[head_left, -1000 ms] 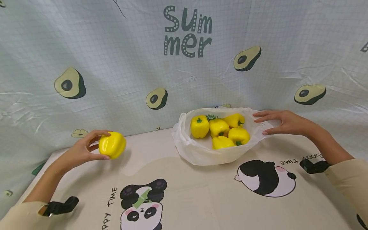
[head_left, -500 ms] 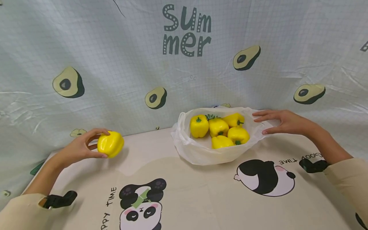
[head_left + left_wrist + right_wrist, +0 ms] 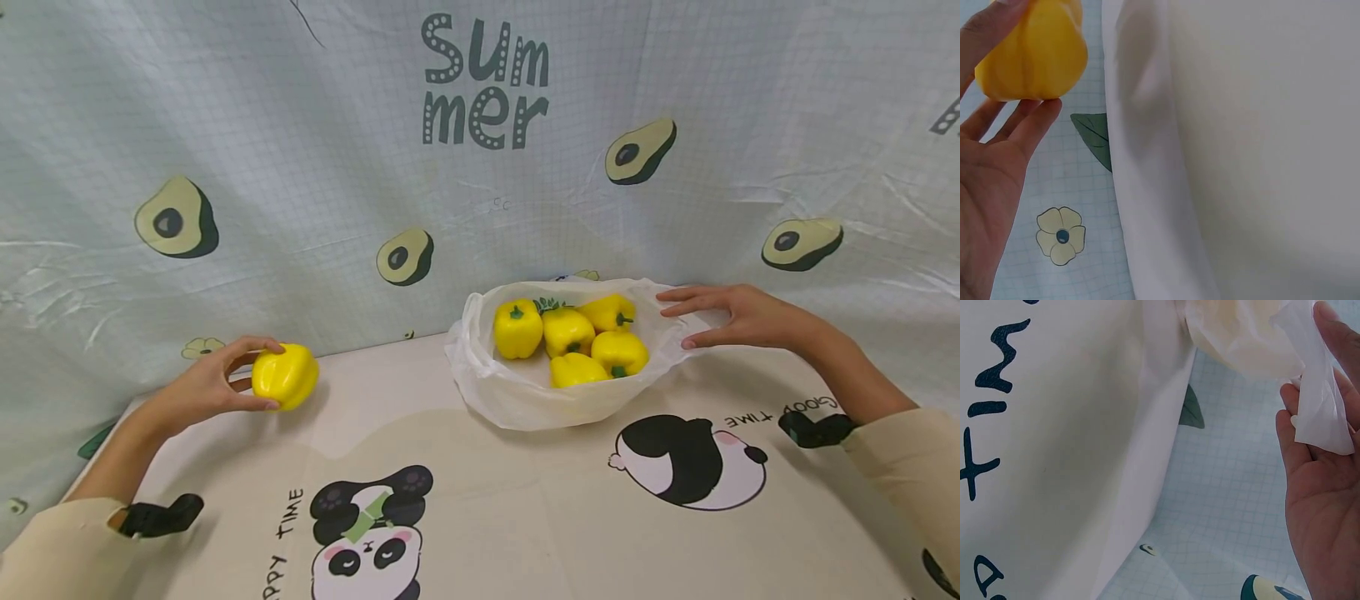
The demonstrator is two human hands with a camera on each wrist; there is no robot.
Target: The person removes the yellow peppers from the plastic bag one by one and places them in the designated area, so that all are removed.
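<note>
A shiny yellow bell pepper (image 3: pixel 286 377) is gripped between the thumb and fingers of my left hand (image 3: pixel 206 387), just above the table at the left. The left wrist view shows the same bell pepper (image 3: pixel 1038 53), with fingertips beneath it and the thumb over its side. At the centre-right stands a white plastic bag (image 3: pixel 540 408), its mouth wide, with several yellow bell peppers (image 3: pixel 568 332) inside. Beside the bag's right rim, my right hand (image 3: pixel 750 317) has its fingers loosely extended. In the right wrist view a bag handle (image 3: pixel 1322 406) lies against those fingers, thumb apart from them.
A beige cloth (image 3: pixel 495 517) printed with pandas and lettering covers the table. Behind it hangs a pale curtain (image 3: pixel 315 167) with avocado prints, close to the bag's back rim. Each wrist wears a black camera mount (image 3: pixel 161 517).
My left hand and the bell pepper have shifted slightly left. The right hand stays beside the bag, and the bag's contents look the same. The whole head view has shifted a little.
</note>
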